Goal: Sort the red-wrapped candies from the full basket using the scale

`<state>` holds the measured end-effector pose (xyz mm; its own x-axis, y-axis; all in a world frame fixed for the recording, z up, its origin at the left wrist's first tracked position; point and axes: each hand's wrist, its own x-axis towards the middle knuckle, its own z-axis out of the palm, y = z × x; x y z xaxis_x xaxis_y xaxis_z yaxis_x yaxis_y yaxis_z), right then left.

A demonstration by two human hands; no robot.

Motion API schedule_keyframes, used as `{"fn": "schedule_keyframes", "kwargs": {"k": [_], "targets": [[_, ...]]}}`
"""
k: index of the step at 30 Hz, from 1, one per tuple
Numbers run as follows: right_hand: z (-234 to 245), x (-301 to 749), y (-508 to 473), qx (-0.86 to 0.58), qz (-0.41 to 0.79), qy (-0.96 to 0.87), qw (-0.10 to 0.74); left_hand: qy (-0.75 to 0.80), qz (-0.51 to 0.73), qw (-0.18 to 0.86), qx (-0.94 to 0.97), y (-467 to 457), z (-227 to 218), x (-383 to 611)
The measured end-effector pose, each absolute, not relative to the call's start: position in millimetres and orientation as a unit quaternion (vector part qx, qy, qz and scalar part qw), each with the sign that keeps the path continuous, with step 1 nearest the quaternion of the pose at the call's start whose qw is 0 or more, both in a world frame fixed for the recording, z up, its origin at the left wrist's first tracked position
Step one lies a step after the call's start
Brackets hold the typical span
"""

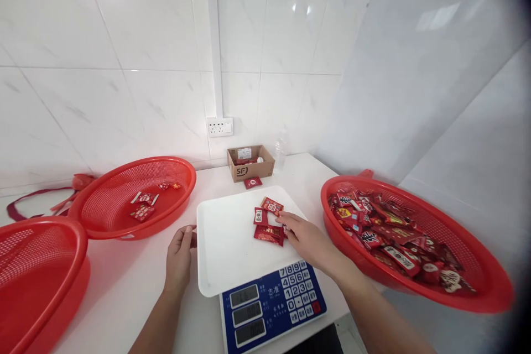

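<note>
A white tray (224, 249) sits on a blue electronic scale (276, 301). Several small red snack packets (269, 234) lie close together on the tray's right half. Over them, from the right, reaches my right hand (305, 238), its fingers stretched out and the tips at the packets' edge. At the tray's left rim is my left hand (179, 257), fingers curled and thumb against the forefinger. Its fingertips are partly hidden by the rim, so whether it grips anything does not show. The scale's displays are dim and hard to read.
To the right stands a red mesh basket (493, 293) full of red packets. On the left are a red basket (182, 177) with a few packets and another red basket (78, 249). A cardboard box (251, 170), a single packet (253, 182) and a clear bottle (281, 149) are behind.
</note>
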<state>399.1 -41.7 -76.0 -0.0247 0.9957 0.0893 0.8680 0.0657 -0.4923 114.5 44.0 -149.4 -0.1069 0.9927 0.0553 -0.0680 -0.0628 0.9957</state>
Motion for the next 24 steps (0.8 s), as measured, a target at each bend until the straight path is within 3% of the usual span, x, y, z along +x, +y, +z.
{"fn": "schedule_keyframes", "kwargs": {"k": [9,19,24], "targets": [[-81.1,405.2,-42.3,-0.712,0.108,-0.649,0.245,0.502,0.558,0.472,0.462,42.3,-145.4,116.9],[-74.2,387.3,-40.9,-0.646,0.149,-0.699,0.267,0.503,0.555,0.476,0.461,41.1,-145.0,117.5],[-75.2,380.8,-22.6,-0.658,0.167,-0.72,0.146,0.506,0.552,0.476,0.461,39.1,-141.3,119.3]]}}
